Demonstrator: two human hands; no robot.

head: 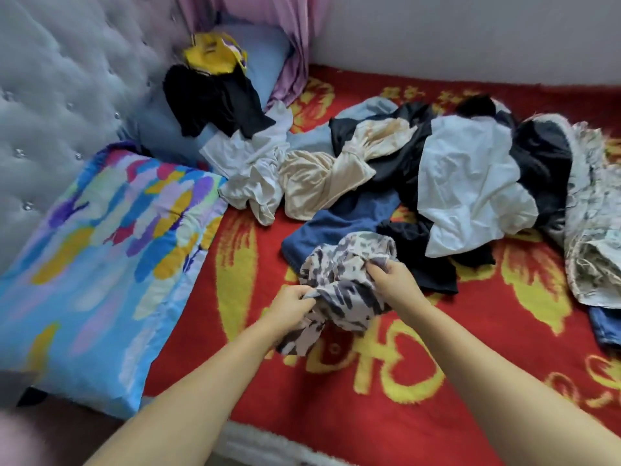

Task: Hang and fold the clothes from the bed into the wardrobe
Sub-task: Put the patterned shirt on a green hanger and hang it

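A crumpled white garment with dark grey blotches is lifted just above the red and yellow blanket on the bed. My left hand grips its lower left edge and my right hand grips its upper right edge. Behind it lies a loose pile of clothes: a blue garment, a cream one, a white shirt, black pieces and a pale patterned garment at the right. The wardrobe is out of view.
A bright multicoloured pillow leans at the left against a grey tufted headboard. A black garment and a yellow item lie on a blue pillow by a pink curtain. Jeans sit at the right edge.
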